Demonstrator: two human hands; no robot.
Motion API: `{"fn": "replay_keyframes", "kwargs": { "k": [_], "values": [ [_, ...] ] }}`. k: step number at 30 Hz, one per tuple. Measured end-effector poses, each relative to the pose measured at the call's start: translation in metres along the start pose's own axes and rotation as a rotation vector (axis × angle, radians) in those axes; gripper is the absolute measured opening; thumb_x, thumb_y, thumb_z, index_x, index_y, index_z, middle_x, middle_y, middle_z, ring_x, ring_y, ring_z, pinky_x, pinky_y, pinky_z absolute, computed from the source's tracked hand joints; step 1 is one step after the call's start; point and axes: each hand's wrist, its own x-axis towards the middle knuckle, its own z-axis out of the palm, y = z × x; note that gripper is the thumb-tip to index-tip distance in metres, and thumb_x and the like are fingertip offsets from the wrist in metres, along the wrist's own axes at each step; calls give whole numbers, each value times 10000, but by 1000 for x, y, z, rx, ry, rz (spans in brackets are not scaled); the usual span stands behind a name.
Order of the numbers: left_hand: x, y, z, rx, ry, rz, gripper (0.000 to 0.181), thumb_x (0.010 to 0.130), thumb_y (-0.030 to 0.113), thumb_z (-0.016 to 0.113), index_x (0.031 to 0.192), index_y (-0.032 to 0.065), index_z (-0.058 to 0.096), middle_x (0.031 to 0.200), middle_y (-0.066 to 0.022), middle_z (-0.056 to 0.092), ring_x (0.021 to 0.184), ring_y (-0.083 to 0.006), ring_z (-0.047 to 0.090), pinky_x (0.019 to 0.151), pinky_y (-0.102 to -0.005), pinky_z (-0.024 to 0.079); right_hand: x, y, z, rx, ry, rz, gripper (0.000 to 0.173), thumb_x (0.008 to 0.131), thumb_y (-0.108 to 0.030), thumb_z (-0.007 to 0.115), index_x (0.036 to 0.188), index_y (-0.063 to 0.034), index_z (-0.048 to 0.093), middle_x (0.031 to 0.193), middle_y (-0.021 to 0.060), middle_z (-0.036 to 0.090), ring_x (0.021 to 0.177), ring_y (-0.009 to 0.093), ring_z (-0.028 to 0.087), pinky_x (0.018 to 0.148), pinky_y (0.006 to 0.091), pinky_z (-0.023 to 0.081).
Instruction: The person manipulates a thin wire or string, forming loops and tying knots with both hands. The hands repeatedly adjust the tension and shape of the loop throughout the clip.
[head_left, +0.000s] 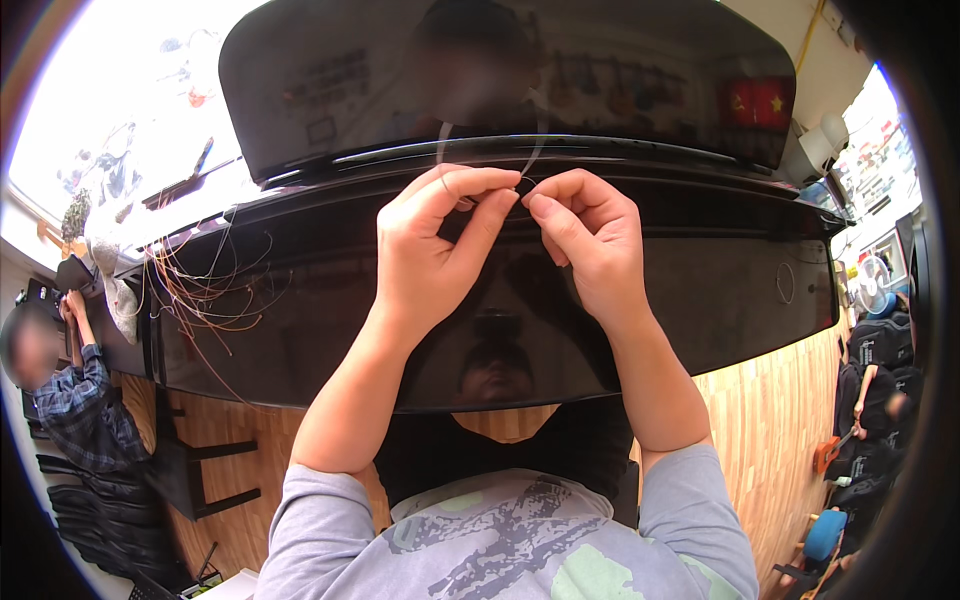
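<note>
Both my hands are raised over the glossy black lid of an upright piano (735, 300). My left hand (427, 240) pinches a thin wire-like string (530, 179) between thumb and fingertips, and a strand of it crosses the index finger. Close beside it, my right hand (596, 240) grips the same thin string between thumb and index finger, the other fingers curled. The string's ends are too fine to follow. To the left on the lid lies a loose tangle of copper-coloured and silvery strings (199, 289), some hanging over the front edge. A small string loop (784, 283) rests at the right.
Behind my hands rises the reflective black upper panel (360, 97). At far left a person in a plaid shirt (86, 412) sits near a black bench (195, 480). Another person at right holds a small orange guitar-like instrument (827, 454). A white fan (874, 285) stands behind.
</note>
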Motion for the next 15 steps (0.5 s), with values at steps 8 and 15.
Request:
{"fn": "replay_keyframes", "kwargs": {
  "k": [8, 15],
  "values": [
    [-4, 4, -4, 40, -11, -200, 110, 876, 6, 650, 974, -31, 685, 843, -50, 689, 785, -83, 641, 709, -200, 503, -2, -2, 5, -12, -8, -37, 29, 890, -16, 618, 904, 0, 639, 769, -35, 614, 692, 3, 516, 623, 163, 402],
    [-3, 5, -4, -90, 39, -330, 139, 911, 105, 635, 965, -14, 683, 792, -31, 673, 708, -63, 599, 624, -187, 463, -5, 1, 10, -252, 75, -123, 47, 886, -26, 627, 923, -17, 653, 752, 0, 638, 653, 42, 567, 603, 192, 449]
  ]
}}
